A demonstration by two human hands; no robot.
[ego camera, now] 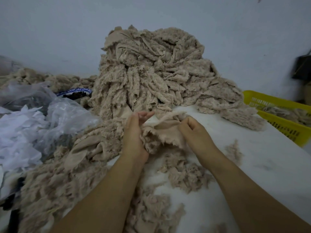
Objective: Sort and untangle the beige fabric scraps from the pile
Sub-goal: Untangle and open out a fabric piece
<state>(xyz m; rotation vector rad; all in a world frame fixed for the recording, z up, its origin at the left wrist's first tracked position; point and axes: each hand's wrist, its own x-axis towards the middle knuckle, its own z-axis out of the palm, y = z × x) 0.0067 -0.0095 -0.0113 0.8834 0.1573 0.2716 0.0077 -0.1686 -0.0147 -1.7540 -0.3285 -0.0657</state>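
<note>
A tall pile of beige fleecy fabric scraps (151, 69) rises at the back middle of the white table (252, 158). In front of it both hands work one beige scrap (161, 133). My left hand (134, 132) holds the scrap's left side against its palm, fingers reaching up toward the pile. My right hand (193, 130) has its fingers curled round the scrap's right edge. More loose beige scraps (181, 175) lie under and between my forearms, and a spread of them (55, 182) covers the table's left side.
Clear plastic bags with white scraps (33, 118) sit at the left, with a blue-rimmed bowl (75, 93) behind them. A yellow plastic basket (277, 115) holding beige scraps stands at the right edge. A grey wall closes off the back.
</note>
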